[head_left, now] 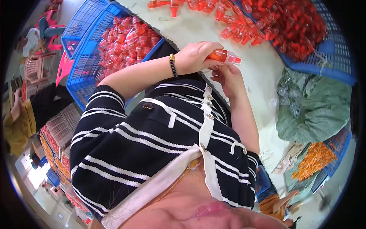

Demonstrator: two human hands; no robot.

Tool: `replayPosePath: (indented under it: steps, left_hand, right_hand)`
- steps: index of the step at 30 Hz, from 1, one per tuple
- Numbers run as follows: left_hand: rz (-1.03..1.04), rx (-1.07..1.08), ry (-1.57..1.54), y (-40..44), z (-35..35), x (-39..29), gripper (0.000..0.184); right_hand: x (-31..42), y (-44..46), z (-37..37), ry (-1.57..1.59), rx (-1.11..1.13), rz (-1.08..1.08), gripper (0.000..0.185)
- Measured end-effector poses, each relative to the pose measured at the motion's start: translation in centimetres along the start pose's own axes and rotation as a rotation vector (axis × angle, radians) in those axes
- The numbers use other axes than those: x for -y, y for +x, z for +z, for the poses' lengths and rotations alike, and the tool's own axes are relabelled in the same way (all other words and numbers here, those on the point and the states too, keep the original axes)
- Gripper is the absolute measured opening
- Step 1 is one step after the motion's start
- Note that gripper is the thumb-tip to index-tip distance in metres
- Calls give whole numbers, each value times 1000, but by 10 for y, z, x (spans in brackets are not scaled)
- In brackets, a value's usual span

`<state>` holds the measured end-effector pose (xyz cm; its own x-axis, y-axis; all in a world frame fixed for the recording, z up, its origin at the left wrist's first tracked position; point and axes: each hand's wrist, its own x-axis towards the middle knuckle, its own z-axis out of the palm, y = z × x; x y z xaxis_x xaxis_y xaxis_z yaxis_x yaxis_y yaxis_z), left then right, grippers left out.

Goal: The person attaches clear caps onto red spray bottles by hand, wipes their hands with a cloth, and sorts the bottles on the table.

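Observation:
My left hand (pixel 196 57), with a black and gold bracelet at the wrist, is wrapped round a small orange-red bottle (pixel 218 55) with a clear end that points right. Just below that clear end is my right hand (pixel 231 79), its fingers curled and its thumb close against the bottle. What sits between the right fingertips is too small to tell. Both hands are over the near edge of a white table (pixel 263 99). Similar red pieces with clear ends (pixel 240 32) are strewn on the table beyond them.
A blue basket (pixel 82 76) of wrapped red pieces stands left; another blue basket (pixel 337 72) heaped with red pieces is upper right. A green bag (pixel 314 110) with clear caps lies right, above orange pieces (pixel 314 160). Other people (pixel 274 204) (pixel 19 126) are at both sides.

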<state>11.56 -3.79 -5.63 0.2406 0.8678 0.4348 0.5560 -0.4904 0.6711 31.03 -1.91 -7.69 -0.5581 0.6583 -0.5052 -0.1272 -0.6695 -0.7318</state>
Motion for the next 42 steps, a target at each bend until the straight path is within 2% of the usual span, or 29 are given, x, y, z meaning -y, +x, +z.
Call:
replayPosePath:
  steps: [2, 4, 6, 7, 8, 10, 11, 12, 14, 15, 16, 18, 19, 20, 24, 25, 27, 28, 30, 31, 33, 35, 38, 40, 42]
  left_hand:
    - [16, -10, -6, -3, -16, 4, 41]
    - [-249, 15, 96, -10, -52, 9, 38]
    - [-442, -105, 116, -19, -89, 20, 34]
    - [-452, -81, 274, -27, -109, 35, 33]
    - [-457, -58, 432, -35, -128, 49, 32]
    - [-338, 52, 767, -39, -158, 54, 35]
    - [-332, 52, 762, -37, -157, 60, 35]
    - [-286, -15, 786, -35, -156, 71, 36]
    - [-198, -149, 838, -29, -154, 98, 37]
    - [-199, -152, 841, -25, -149, 111, 37]
    - [-213, -128, 867, -17, -140, 125, 37]
    - [-231, -111, 903, -12, -124, 157, 37]
    - [-335, -79, 839, -7, -118, 159, 37]
    - [-437, -48, 771, -3, -117, 160, 38]
    - [-495, -186, 721, -3, -104, 146, 36]
    - [-484, -171, 706, -2, -98, 136, 36]
    - [-467, -308, 239, 1, -83, 109, 31]
    - [-450, -276, 204, 5, -70, 91, 31]
    - [-657, -231, -660, 12, -39, 48, 30]
    - [-651, -191, -684, 15, -22, 29, 30]
    - [-904, -107, -1259, 22, 5, 1, 32]
    - [-925, 4, -1279, 23, 23, -2, 32]
    - [-968, 164, -1302, 21, 41, -1, 33]
    - [-958, 151, -1273, 22, 43, 4, 33]
    - [-953, 135, -1251, 23, 41, 8, 32]
  right_hand:
    - [16, 0, 23, -221, -128, -102, 27]
    - [20, 3, 22, -328, -198, -158, 27]
    - [24, 10, -7, -495, -254, -347, 27]
    - [27, 11, -20, -580, -291, -437, 27]
    - [31, 11, -30, -580, -312, -435, 27]
    - [42, 14, -46, -852, -468, -557, 24]
    - [47, 18, -52, -991, -538, -617, 23]
    - [51, 25, -57, -993, -541, -619, 23]
    - [55, 44, -66, -1427, -622, -792, 25]
    - [55, 50, -69, -1646, -657, -877, 26]
    - [55, 53, -72, -1646, -654, -881, 26]
    - [56, 62, -74, -1887, -674, -975, 25]
    - [58, 66, -71, -2005, -682, -1026, 24]
    - [60, 67, -68, -2001, -678, -1038, 24]
    - [62, 48, -71, -1998, -565, -1123, 21]
    - [62, 41, -64, -1762, -529, -1096, 20]
    - [57, 22, -43, -1295, -486, -1013, 20]
    - [53, 11, -27, -1077, -481, -955, 20]
    - [36, 3, -7, -632, -410, -822, 21]
    - [28, 3, -5, -405, -337, -750, 22]
    - [16, -1, 1, -392, -342, -713, 25]
    - [14, -13, -3, -374, -328, -677, 29]
    - [20, -43, -15, -612, -456, -650, 31]
    - [17, -61, -49, -980, -770, -855, 32]
    - [17, -90, -96, -1512, -1025, -903, 36]
